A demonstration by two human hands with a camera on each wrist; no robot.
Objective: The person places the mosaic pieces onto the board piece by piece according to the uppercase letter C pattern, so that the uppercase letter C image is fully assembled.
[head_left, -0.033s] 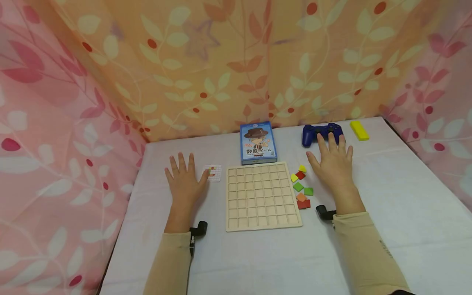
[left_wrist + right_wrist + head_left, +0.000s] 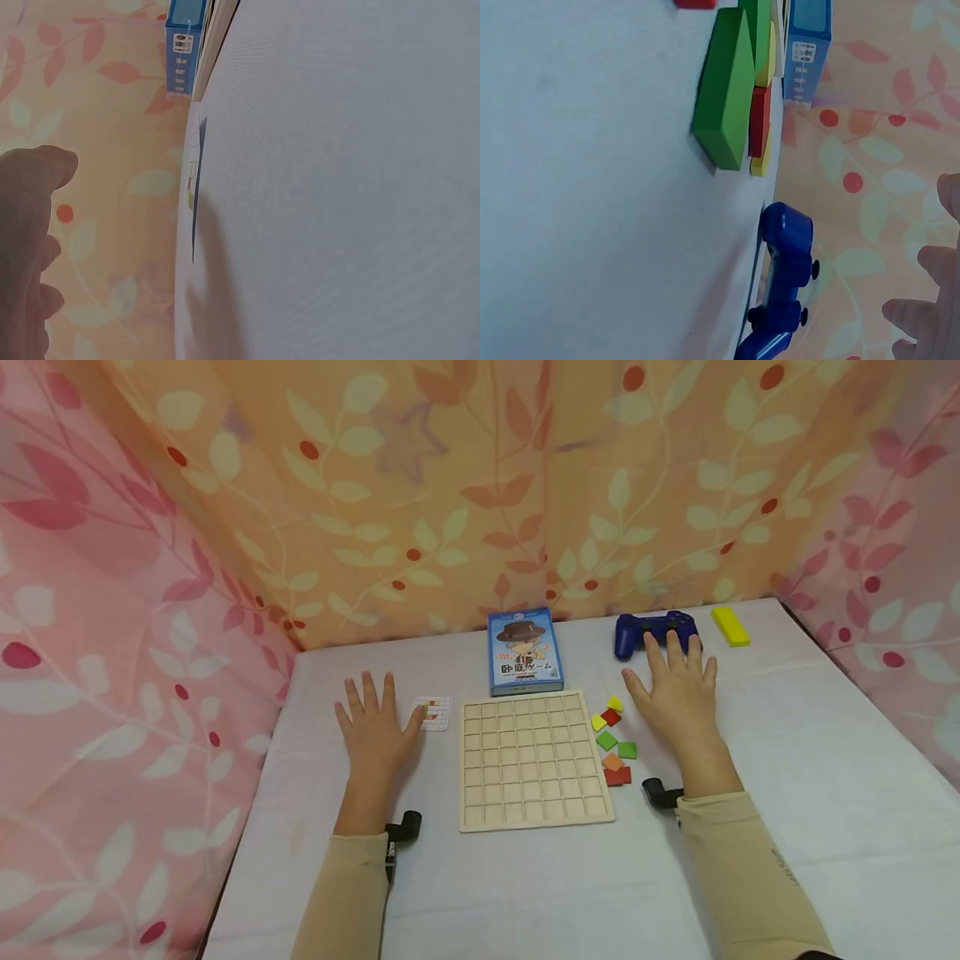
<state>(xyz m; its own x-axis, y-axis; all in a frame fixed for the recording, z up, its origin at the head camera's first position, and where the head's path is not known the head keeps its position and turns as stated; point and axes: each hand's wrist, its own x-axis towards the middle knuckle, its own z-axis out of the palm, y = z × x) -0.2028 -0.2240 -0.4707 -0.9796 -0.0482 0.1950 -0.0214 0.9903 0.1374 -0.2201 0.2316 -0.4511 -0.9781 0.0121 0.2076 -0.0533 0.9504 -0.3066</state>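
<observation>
My left hand [image 2: 375, 735] is spread flat above the table with nothing in it. Its thumb tip overlaps a small card [image 2: 438, 713] printed with a coloured grid. The left wrist view shows that hand [image 2: 26, 202] raised off the cloth, over its own shadow. To the right, my right hand [image 2: 681, 710] is also spread and holds nothing; its fingertips overlap a blue game controller [image 2: 632, 631] in the head view. Between the hands lies a pale gridded board [image 2: 529, 790]. Several coloured tiles, among them a green one [image 2: 627, 750] and a red one [image 2: 615, 777], lie along its right side.
Behind the board a blue box [image 2: 525, 652] with a cartoon figure in a hat lies on the white cloth [image 2: 540, 893]. A yellow block [image 2: 731, 627] sits at the back right. Patterned curtains [image 2: 480, 485] enclose the table's back and sides.
</observation>
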